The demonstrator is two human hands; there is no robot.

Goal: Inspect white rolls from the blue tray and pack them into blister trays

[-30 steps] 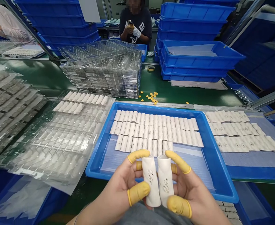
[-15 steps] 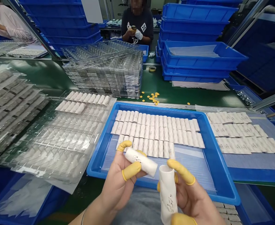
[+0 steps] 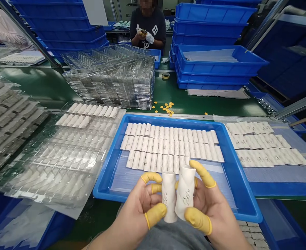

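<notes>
Between thumb and fingers, my left hand holds a white tube with small dark markings, upright. My right hand grips a second white tube, also marked and slightly tilted, close beside the first. Yellow finger cots cover several fingertips on both hands. Just beyond them sits a blue tray with rows of similar white tubes on a thin pale liner. My fingers hide part of both held tubes.
Left of the tray lies a clear plastic tray with white tubes. Behind stand stacked clear trays and blue bins. Yellow cots lie scattered on the green table. More tubes lie at right. A person works opposite.
My left hand has turned its tube from slanting to upright and moved it right, next to the other. My right hand has raised its tube a little. The view has shifted slightly.
</notes>
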